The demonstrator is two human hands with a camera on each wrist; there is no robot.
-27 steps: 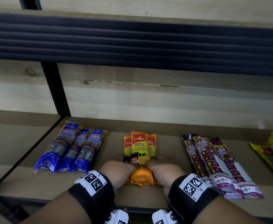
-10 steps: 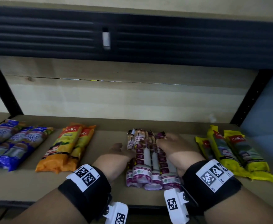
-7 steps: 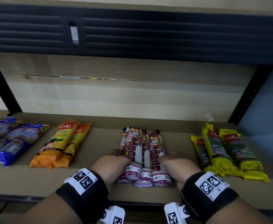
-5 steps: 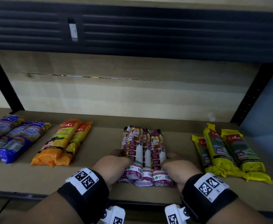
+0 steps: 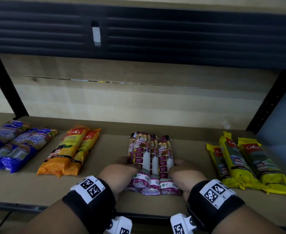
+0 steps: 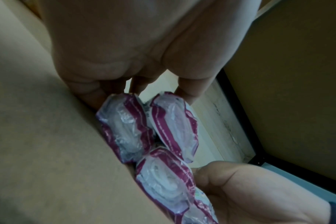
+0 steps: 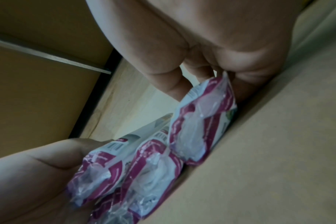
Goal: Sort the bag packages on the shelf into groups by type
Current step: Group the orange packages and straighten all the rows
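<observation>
Squeezed between the left hand and the right hand, the purple packs have been drawn toward the shelf front edge and straightened since a second ago. Fingers are curled against the bundle's sides, gripping it. Blue packs, orange packs and yellow packs lie grouped apart, so sorting is judged nearly finished.

Blue packages cut off at left edge; their count perhaps three
</observation>
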